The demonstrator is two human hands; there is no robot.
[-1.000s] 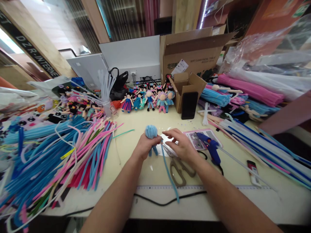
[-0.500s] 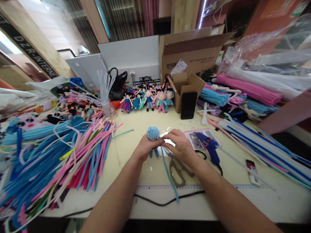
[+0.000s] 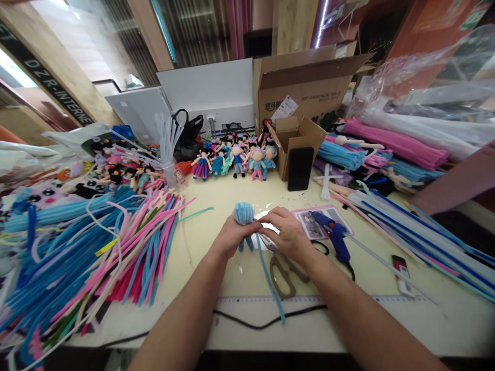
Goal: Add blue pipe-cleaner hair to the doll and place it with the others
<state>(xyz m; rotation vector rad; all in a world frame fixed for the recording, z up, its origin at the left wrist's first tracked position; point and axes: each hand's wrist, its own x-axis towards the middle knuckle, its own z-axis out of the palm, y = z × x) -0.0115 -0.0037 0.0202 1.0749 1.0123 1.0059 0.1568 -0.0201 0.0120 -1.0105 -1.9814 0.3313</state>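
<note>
A small doll (image 3: 244, 212) made of blue pipe cleaners is gripped in my left hand (image 3: 231, 234), its round light-blue head above the fingers and its blue legs below. My right hand (image 3: 284, 229) is closed in a pinch at the doll's right side, fingertips meeting those of the left. From that spot a long blue pipe cleaner (image 3: 267, 278) hangs down toward the ruler. What exactly lies between the fingertips is too small to make out. Under my right hand lie scissors (image 3: 282, 277) with grey-brown handles, partly hidden by the wrist.
A blue glue gun (image 3: 335, 237) with a long glue stick lies at right, near a lighter-like red and black item (image 3: 402, 274). Pipe cleaners (image 3: 88, 247) heap up at left. Finished dolls (image 3: 236, 157) stand behind, beside a small carton (image 3: 297, 139) and a phone (image 3: 300, 169).
Almost nothing differs. Both hands keep their place around the doll, and the hanging pipe cleaner stays where it was.
</note>
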